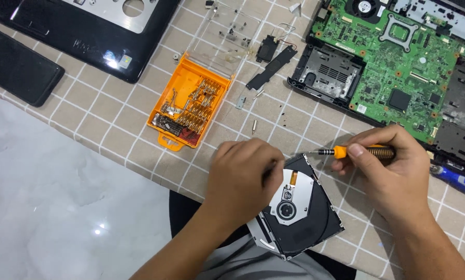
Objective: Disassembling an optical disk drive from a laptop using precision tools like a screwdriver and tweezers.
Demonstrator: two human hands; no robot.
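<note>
My left hand (245, 179) grips the left edge of a slim optical disc drive (302, 212), its black tray and silver top exposed, held at the table's near edge. My right hand (385, 166) is shut on a small screwdriver with an orange and black handle (364, 152). Its dark tip (315, 152) points left at the drive's upper corner, close to my left fingers.
An open orange bit case (186, 106) with a clear lid lies behind my left hand. A dismantled laptop base with a green circuit board (393, 67) sits far right, a black laptop cover (82, 36) far left, a dark phone (17, 65) beside it. Small screws, brackets and a blue tool (458, 179) lie around.
</note>
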